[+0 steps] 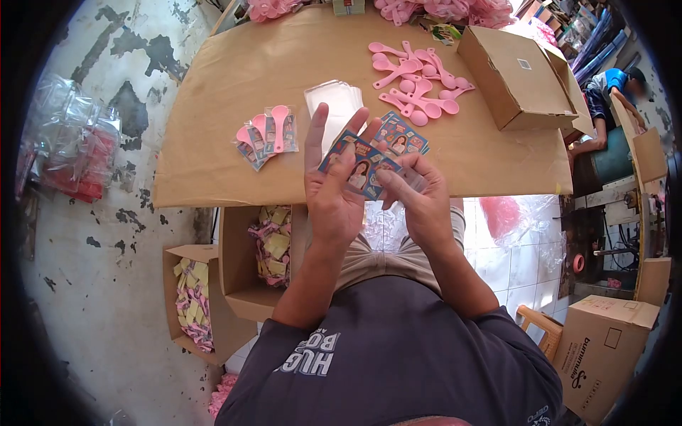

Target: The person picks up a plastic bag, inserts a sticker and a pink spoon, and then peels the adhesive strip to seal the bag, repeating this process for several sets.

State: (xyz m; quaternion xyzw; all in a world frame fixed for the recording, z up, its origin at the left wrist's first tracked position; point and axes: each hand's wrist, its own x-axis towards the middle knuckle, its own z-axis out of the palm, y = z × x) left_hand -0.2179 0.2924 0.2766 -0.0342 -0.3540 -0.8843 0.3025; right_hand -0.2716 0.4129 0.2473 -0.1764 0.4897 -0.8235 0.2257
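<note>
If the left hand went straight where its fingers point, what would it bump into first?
Probably the whitish stack, in line with the left hand; depth is unclear, so it might pass above.

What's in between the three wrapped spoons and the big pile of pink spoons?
A stack of flat, whitish sheets or sleeves lies there on the brown tabletop, partly hidden behind the left hand in the head view.

lettered carton (602, 358), white tiles (522, 273), another person (602, 82)
</note>
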